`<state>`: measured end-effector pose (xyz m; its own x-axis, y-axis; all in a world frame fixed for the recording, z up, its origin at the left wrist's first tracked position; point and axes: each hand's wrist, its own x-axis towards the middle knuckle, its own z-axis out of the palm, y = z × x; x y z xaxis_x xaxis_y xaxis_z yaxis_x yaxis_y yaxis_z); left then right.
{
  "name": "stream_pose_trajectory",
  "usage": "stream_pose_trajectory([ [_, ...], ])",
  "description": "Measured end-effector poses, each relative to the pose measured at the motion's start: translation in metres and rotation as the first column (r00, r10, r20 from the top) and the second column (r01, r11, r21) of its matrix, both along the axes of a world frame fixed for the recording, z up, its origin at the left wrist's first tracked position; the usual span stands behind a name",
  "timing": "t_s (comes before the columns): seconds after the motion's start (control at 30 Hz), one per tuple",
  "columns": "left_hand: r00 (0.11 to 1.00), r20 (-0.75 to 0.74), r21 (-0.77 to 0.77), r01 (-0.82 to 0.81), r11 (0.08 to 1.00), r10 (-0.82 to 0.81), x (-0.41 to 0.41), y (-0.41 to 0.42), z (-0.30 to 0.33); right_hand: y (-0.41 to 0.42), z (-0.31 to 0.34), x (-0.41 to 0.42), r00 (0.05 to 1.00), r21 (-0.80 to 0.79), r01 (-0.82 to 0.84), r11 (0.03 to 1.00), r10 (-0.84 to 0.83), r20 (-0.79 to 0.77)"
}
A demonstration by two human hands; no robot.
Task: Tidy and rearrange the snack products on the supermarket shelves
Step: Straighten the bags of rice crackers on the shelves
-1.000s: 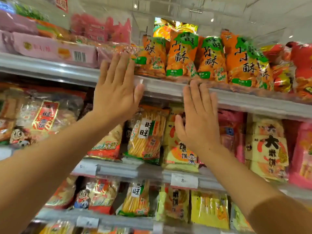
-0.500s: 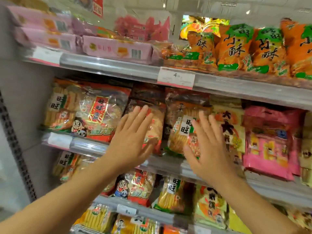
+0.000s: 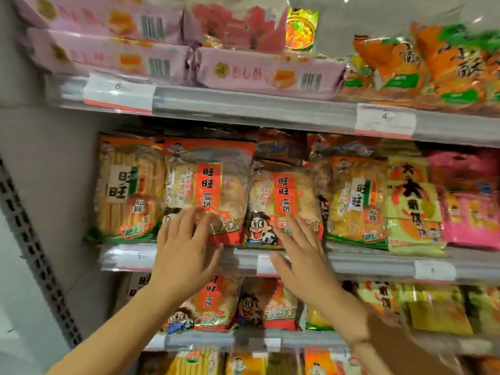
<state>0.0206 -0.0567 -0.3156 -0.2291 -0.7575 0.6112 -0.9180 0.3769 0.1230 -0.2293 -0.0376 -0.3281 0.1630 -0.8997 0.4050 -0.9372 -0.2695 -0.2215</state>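
Red-labelled rice-cracker bags [image 3: 208, 190], upright

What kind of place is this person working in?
Most likely a supermarket snack aisle. Metal shelves stacked in tiers carry paper price tags along their front edges, and many identical red rice cracker bags and pink boxes stand in rows facing outward, as goods for sale do.

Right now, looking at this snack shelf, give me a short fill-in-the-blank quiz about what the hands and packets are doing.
1. The left hand touches a red rice cracker bag on the ____ shelf.
2. The right hand reaches with ____ fingers toward the neighbouring red bag.
3. The boxes on the top shelf are ____ in colour.

Missing words: middle; straight; pink
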Motion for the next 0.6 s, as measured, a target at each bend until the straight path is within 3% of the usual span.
stream_pose_trajectory([
  [0.07, 0.996, -0.085, -0.013, -0.028, 1.0, 0.027, -0.003, -0.01, 0.014, 0.007, 0.011, -0.013, 0.987, -0.065, 0.022, 0.998, -0.011, 0.162],
  [0.13, 0.98, -0.164, 0.071, -0.101, 0.992, 0.111, -0.004, -0.026, 0.026, 0.011, 0.022, -0.039, 0.948, -0.131, 0.206, 0.97, -0.164, 0.274],
  [0.2, 0.958, -0.197, 0.194, -0.169, 0.966, 0.207, -0.003, -0.034, 0.031, 0.013, 0.032, -0.07, 0.875, -0.108, 0.431, 0.896, -0.387, 0.29],
  [0.27, 0.954, -0.166, 0.231, -0.207, 0.951, 0.248, -0.004, -0.034, 0.027, 0.011, 0.04, -0.095, 0.804, -0.027, 0.553, 0.833, -0.525, 0.278],
  [0.4, 0.96, -0.157, 0.175, -0.204, 0.963, 0.232, -0.009, -0.037, 0.026, 0.002, 0.041, -0.115, 0.754, 0.113, 0.572, 0.812, -0.575, 0.317],
  [0.6, 0.898, -0.377, 0.179, -0.169, 0.969, 0.226, -0.014, -0.04, 0.033, -0.011, 0.038, -0.113, 0.736, 0.055, 0.619, 0.783, -0.603, 0.307],
])
